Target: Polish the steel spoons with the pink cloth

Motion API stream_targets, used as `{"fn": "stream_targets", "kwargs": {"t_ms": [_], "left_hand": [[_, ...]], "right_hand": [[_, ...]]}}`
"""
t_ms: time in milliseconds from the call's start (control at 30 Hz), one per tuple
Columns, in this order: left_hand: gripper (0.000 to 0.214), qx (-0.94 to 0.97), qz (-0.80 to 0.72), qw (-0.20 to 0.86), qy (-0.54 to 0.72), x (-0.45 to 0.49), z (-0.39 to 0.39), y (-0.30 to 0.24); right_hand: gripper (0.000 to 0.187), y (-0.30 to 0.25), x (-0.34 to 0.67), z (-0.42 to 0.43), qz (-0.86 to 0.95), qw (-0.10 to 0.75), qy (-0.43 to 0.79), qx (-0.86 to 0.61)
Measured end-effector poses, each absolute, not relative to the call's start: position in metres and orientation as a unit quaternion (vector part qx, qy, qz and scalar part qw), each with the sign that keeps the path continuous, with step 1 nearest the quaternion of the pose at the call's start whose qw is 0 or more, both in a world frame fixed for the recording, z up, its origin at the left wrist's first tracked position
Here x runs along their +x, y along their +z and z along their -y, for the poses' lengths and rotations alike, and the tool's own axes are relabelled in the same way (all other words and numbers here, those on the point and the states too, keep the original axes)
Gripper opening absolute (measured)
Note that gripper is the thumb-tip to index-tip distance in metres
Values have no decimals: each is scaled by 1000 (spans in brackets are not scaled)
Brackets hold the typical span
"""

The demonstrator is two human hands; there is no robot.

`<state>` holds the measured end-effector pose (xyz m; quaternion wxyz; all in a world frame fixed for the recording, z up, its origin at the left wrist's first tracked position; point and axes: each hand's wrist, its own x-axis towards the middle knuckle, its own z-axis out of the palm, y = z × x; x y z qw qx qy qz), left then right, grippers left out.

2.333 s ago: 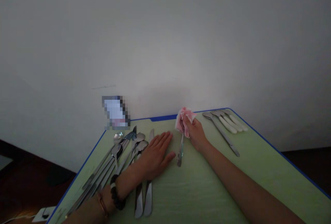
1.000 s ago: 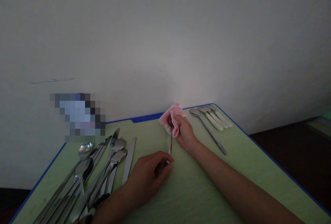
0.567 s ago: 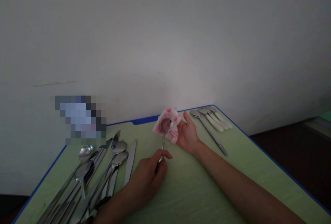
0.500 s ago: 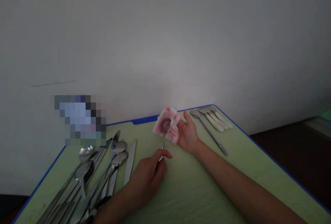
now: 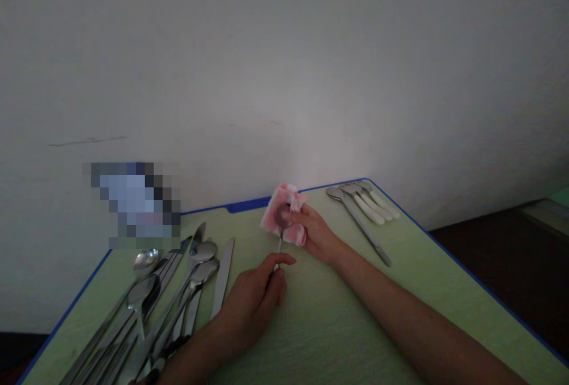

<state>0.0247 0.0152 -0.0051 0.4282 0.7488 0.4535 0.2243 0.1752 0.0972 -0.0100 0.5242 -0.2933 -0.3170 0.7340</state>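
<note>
My left hand (image 5: 262, 293) is closed around the handle of a metal spoon (image 5: 281, 219), whose round bowl points away from me. Behind and around that bowl lies a pink and white cloth (image 5: 274, 207), held in my right hand (image 5: 313, 231). The right thumb presses onto the bowl, and the other right fingers are hidden under the cloth. Close to my left wrist lies a table knife (image 5: 223, 275). Right of my right hand, a long-handled spoon (image 5: 360, 228) rests on the green table (image 5: 320, 320).
Several forks with white handles (image 5: 368, 207) lie at the far right of the table. On the left is a pile of spoons and knives (image 5: 142, 302), partly behind my left forearm. A pixelated object (image 5: 133, 204) stands at the back left, before a grey wall (image 5: 284, 64).
My right thumb has come down from its raised position onto the spoon's bowl, and the cloth has folded in closer round it. My left hand keeps its hold on the handle.
</note>
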Motion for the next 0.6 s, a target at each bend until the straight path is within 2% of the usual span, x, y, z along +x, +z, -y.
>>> {"fn": "stream_targets", "kwargs": {"t_ms": [133,467,600], "left_hand": [[33,746,-454,434,223,25,-15,-4],[33,724,-461,446,255,25,-15,-7],[32,710,-464,459,265,26,-15,-7]], "right_hand": [[20,-9,173,-99,250,540,744,-304],[54,-6,179,-101,232,536,781,-222],[45,-8,179,-102,279,516,773,-241]]}}
